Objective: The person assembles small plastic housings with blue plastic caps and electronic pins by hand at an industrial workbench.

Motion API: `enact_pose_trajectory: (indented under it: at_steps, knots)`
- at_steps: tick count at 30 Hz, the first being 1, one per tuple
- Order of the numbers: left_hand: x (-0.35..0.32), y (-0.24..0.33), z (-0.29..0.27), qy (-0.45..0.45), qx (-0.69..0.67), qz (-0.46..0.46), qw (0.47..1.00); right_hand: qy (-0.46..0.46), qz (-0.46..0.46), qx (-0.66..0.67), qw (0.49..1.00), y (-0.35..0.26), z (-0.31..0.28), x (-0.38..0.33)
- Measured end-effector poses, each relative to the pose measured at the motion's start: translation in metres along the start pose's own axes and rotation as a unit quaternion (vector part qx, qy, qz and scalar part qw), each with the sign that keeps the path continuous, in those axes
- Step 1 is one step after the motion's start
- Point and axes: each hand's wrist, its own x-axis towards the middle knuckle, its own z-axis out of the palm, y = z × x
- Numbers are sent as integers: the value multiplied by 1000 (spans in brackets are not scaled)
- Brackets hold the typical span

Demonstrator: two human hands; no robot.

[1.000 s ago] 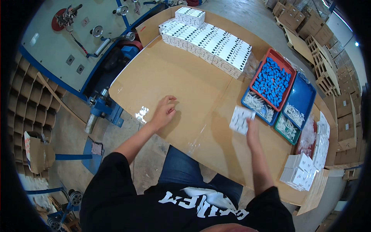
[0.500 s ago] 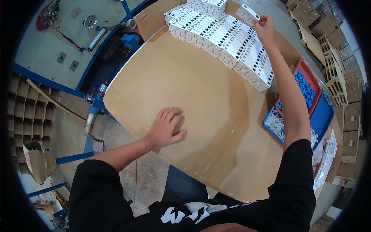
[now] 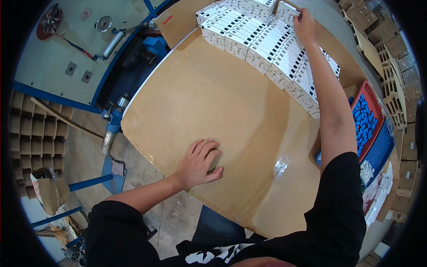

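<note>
At the far right of the stack, my right hand (image 3: 305,27) is closed on the near end of a small white box (image 3: 286,12) with dark marks. That box sits at the back of the tight rows of similar white boxes (image 3: 253,41), by the cardboard wall; its underside is hidden. My left hand (image 3: 201,161) rests on the cardboard-covered table (image 3: 213,98) near its front edge, fingers stretched and thumb apart, holding nothing. My right forearm hides part of the stack's right side.
To the right stand a red tray (image 3: 372,129) of small blue pieces and a blue tray (image 3: 385,152) with white bits. A machine (image 3: 75,49) with blue edging stands at the left, its blue arm (image 3: 114,120) beside the table. Upright cardboard (image 3: 331,38) borders the back.
My right hand has brought the white box from above the stack down to its back row. My left hand stays on the table. The whole view has shifted slightly.
</note>
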Motion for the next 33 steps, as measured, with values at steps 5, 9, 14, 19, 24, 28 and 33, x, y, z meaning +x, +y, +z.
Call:
enact_pose_trajectory:
  at_steps: [5, 9, 14, 19, 24, 28, 33]
  knots:
    - [-1, 0, 2, 8, 3, -2, 1000, 44, -35, -7, 998, -4, 11, 1]
    - [1, 4, 3, 13, 1, -3, 1000, 40, -34, -10, 999, 2, 14, 8]
    - [2, 8, 4, 13, -5, 2, 1000, -9, -2, 23, 1000, -6, -5, -4]
    - [-5, 10, 2, 31, 1, 23, 999, 17, -44, 96, 994, -37, -65, -74]
    - [-21, 18, -4, 30, 21, 8, 999, -74, 84, 174, 978, -144, -224, -252]
    - [-7, 22, 7, 37, 18, 41, 998, -171, 299, 273, 898, -194, -356, -423]
    - [-10, 21, 17, 100, 25, 72, 992, -294, 270, 257, 880, -223, -470, -533]
